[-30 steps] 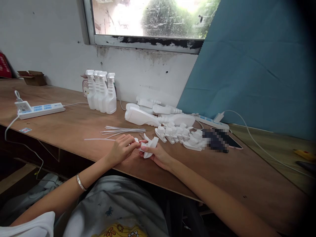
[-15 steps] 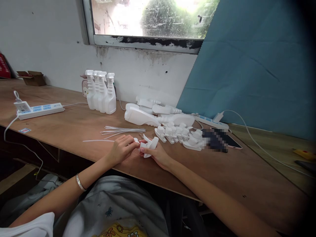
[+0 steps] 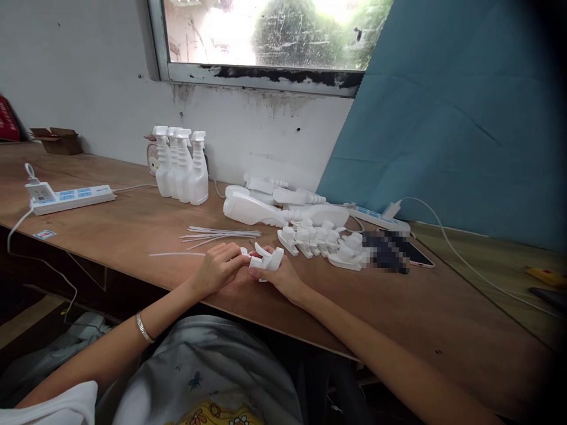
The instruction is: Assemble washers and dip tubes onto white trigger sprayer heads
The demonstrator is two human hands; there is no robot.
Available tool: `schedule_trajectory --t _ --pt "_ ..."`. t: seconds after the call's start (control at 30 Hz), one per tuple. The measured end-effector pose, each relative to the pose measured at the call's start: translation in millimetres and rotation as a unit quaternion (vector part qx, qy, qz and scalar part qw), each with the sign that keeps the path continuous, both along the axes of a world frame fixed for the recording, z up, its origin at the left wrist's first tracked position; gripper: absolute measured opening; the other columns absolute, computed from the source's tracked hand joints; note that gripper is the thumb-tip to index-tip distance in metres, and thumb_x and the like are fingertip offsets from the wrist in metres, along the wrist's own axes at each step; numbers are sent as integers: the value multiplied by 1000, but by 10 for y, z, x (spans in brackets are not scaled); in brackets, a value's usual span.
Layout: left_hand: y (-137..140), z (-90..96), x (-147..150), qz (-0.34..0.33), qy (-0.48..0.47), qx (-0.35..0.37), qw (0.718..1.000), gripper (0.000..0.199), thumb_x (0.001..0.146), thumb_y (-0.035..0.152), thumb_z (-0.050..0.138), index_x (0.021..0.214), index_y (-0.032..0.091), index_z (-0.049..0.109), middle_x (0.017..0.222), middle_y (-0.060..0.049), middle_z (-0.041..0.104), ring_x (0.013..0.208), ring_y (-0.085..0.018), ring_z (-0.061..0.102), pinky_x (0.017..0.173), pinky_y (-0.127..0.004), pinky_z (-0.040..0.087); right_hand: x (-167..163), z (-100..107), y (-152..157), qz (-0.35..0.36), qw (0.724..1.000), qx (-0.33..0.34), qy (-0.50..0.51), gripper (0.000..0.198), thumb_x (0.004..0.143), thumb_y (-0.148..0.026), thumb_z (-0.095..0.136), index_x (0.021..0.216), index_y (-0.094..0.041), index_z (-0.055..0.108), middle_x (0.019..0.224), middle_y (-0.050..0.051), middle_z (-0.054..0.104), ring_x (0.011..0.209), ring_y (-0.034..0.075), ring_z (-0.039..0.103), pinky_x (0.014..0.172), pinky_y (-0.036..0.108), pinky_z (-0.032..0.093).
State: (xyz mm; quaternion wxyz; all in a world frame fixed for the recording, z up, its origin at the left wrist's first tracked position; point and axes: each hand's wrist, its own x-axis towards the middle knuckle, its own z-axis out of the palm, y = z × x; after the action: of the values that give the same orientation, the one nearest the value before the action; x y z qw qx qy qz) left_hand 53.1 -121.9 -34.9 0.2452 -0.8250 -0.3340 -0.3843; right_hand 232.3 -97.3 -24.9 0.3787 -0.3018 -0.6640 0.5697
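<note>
- Thin white plastic tube [image 3: 175,254]: extends toward 9 o'clock from the left hand [image 3: 221,265]; long axis roughly 9-to-3.
- Left hand: nearer the tube; fingers curled inward; contact hidden, cannot tell what they grip.
- White plastic trigger spray head [image 3: 270,260]: at 3 o'clock from the left hand, over the brown wooden desk [image 3: 443,307].
- Right hand [image 3: 286,277]: gripping the spray head from 4 o'clock.

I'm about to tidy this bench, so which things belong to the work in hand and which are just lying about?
Likely part of it: held spray head, loose spray heads, thin white tubes, lying bottles, standing spray bottles.

Probably just lying about: phone-like device, power strips, cardboard box, sticker.
</note>
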Motion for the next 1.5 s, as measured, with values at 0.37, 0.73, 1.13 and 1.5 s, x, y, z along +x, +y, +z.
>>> schedule_trajectory --t 0.37,0.73,1.13,1.5 --pt "-6 9 3 3 4 5 1000 18 86 14 42 75 16 56 64 -2 50 59 -12 39 54 -25 29 80 -4 -36 -41 932 337 -131 22 75 -28 61 96 -24 56 88 1 62 76 16 57 69 28 44" --pt "-15 15 20 4 -7 4 1000 28 88 15 36 71 17 57 62 -1 50 57 -12 39 54 -25 31 111 -103 70 -10 838 528 -140 33 78 -13 49 110 -20 51 108 10 59 100 20 57 82 35 48" --pt "-5 -4 13 -14 -13 3 1000 19 87 18 44 72 16 55 65 -2 52 60 -12 41 55 -25 32 131 -65 89 -18 748 632 -200 18 87 -19 45 93 -20 62 113 9 61 89 20 57 77 37 45" --pt "2 -19 -7 -30 -11 7 999 17 87 17 43 73 16 53 65 -2 53 58 -12 40 54 -25 30 132 -13 57 -55 657 733 -165 18 86 -19 49 94 -23 65 115 6 60 89 18 52 76 34 46"
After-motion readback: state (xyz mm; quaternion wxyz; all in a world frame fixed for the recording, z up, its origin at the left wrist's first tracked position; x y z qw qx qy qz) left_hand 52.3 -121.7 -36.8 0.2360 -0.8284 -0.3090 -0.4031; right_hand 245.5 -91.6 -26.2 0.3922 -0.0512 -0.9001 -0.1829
